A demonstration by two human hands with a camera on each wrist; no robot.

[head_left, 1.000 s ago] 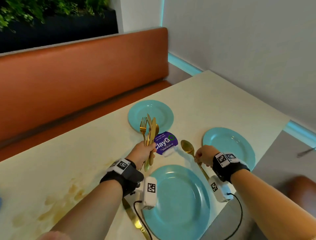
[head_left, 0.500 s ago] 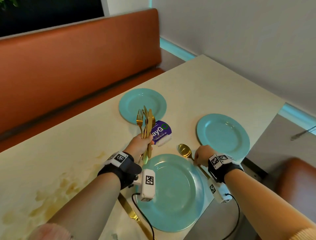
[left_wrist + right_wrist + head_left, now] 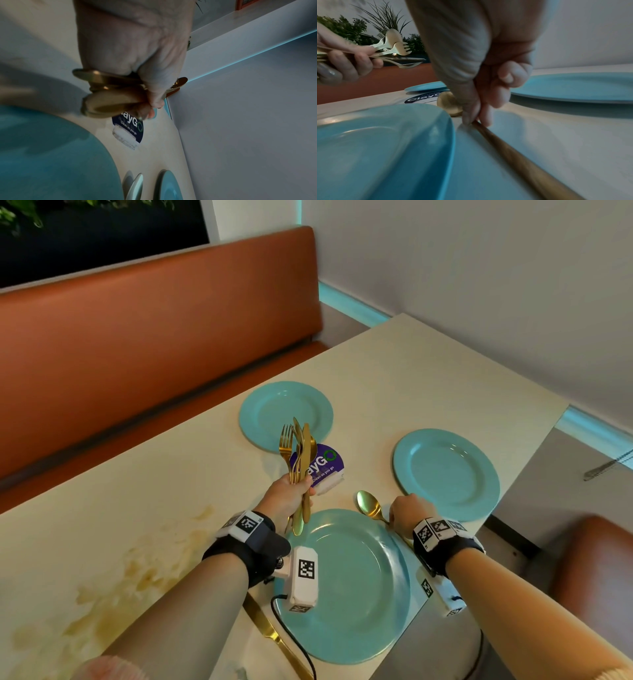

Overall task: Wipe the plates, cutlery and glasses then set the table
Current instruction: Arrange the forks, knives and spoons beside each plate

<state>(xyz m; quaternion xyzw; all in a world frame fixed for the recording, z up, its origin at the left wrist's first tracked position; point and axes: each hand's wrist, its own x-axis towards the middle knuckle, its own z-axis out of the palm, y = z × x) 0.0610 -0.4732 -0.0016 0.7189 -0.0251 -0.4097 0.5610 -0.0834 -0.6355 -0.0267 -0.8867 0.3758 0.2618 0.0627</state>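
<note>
Three turquoise plates lie on the cream table: a near plate [image 3: 346,587], a far plate [image 3: 270,409] and a right plate [image 3: 448,474]. My left hand [image 3: 287,498] grips a bunch of gold cutlery [image 3: 296,453], forks and knives pointing up, above the near plate's far rim. My right hand [image 3: 407,513] pinches the handle of a gold spoon [image 3: 368,505] that lies on the table just right of the near plate. In the right wrist view thumb and fingers close on the spoon handle [image 3: 513,151]. A purple wipe pack [image 3: 323,467] lies between the plates.
A gold knife [image 3: 270,631] lies left of the near plate, partly under my left forearm. Yellowish stains [image 3: 137,573] mark the table at left. An orange bench [image 3: 154,330] runs behind the table, a wall stands to the right, and an orange seat [image 3: 596,580] is at lower right.
My right hand has brought the spoon down and toward me until it lies beside the near plate. The left hand keeps its cutlery bunch, drifting slightly nearer.
</note>
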